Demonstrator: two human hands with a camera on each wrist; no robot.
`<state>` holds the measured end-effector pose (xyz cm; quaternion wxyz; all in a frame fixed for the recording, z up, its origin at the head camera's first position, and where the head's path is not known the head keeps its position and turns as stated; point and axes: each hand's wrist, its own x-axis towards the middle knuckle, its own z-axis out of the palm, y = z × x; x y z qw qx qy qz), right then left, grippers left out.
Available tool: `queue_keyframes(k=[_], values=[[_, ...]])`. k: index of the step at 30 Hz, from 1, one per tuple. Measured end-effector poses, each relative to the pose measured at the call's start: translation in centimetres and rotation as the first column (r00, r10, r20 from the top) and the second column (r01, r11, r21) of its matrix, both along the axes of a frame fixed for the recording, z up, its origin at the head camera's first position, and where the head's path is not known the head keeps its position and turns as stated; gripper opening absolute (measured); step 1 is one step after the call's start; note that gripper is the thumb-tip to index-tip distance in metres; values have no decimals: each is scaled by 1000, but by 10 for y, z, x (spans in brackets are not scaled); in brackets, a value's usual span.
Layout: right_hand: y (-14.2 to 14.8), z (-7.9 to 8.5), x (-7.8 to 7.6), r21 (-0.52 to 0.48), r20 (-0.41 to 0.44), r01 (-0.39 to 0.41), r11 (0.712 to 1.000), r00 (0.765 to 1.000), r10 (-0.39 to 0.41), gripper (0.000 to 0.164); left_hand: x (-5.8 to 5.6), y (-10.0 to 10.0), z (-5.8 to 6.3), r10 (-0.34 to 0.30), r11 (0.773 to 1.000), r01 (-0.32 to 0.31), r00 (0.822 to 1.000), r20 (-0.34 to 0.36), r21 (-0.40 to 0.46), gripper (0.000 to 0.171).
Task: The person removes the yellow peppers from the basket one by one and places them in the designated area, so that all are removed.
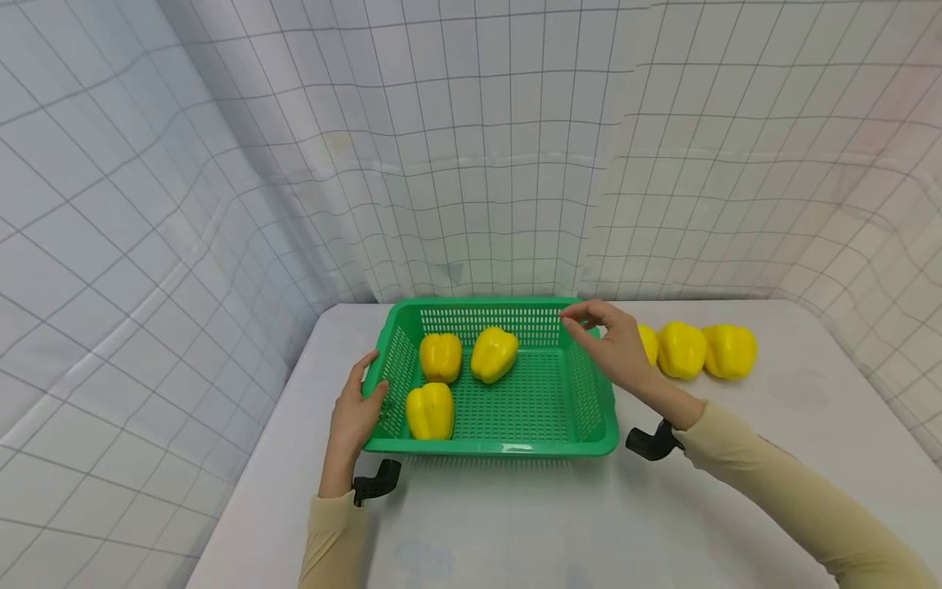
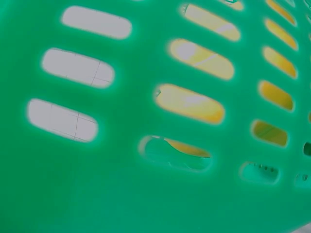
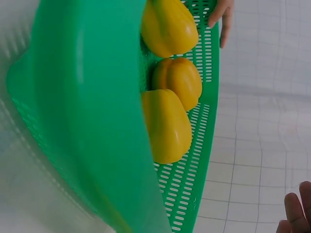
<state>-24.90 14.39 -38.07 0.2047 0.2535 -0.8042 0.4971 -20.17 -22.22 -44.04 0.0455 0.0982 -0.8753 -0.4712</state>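
A green plastic basket (image 1: 500, 447) with slotted walls holds three yellow bell peppers: one at the back left (image 1: 441, 357), one nearer the middle (image 1: 495, 355), one at the front left (image 1: 430, 411). My left hand (image 1: 355, 415) grips the basket's left rim, thumb over the inner side and fingers outside. Slotted green wall (image 2: 97, 189) fills the left wrist view, with yellow showing through. Above the basket's right rim, my right hand (image 1: 611, 343) has loosely bent fingers and nothing in them. Its fingertips (image 3: 294, 213) show at the right wrist view's lower corner.
To the right of the basket, three more yellow bell peppers lie in a row on the white table (image 1: 802, 458): a far one (image 1: 730, 352), a middle one (image 1: 681, 350) and one partly behind my right hand (image 1: 648, 342). A grid-patterned white curtain (image 1: 486, 164) surrounds the table.
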Motion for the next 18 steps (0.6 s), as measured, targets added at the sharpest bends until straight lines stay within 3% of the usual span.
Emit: queue_keyframes(k=[8,18], values=[[-11,-1,-6,64,93,-101,993,991,95,15,0,1,1,1,1000,-2,1000,-6,-6,52],[-18,-1,-11,158,181,-114,981,980,85,17,1,0,1,-5,1000,5,1000,3,-6,52]])
